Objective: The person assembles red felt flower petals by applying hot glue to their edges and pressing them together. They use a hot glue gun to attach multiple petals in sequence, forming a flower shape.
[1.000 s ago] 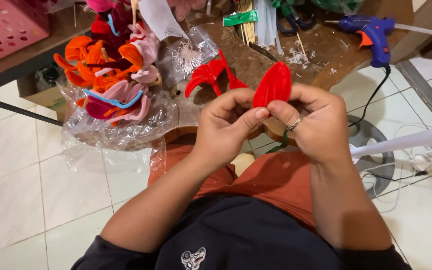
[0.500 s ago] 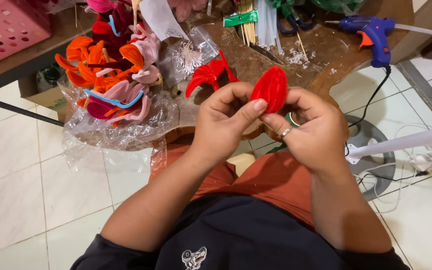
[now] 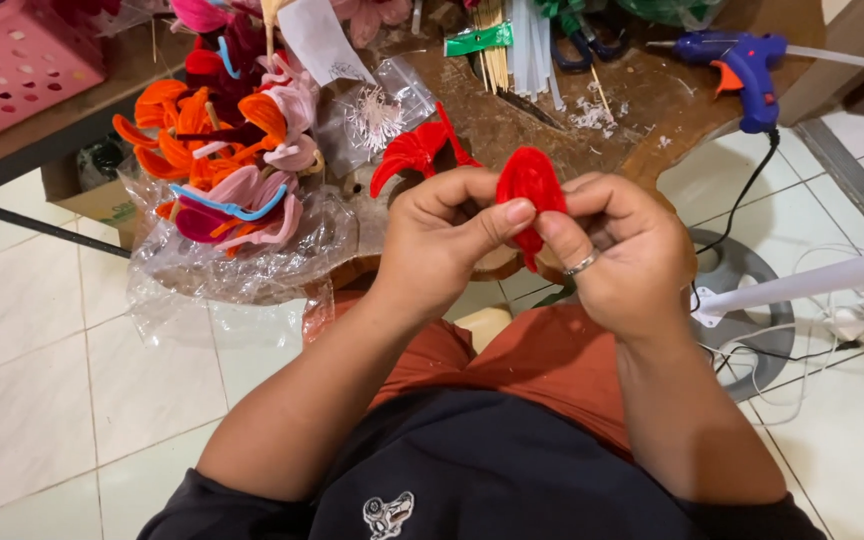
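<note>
Lower part of the red fuzzy petal is hiding behind both thumbs; how its wire ends is unclear. Fingers of the left hand are curling under, tips out of sight. Right hand is covering the petal's right edge, a ring showing on one finger.

Both hands are meeting at frame centre, thumbs up, pinching the petal from either side, each closed on it. Petal is standing upright above the lap, in front of the worktop edge.

At 11 o'clock of the hands, a second red petal piece is lying on the worktop. Further at 10 o'clock, orange and pink petal pieces are sitting on clear plastic. At 1 o'clock, a blue glue gun is resting, nozzle cut off by the worktop's clutter.
</note>
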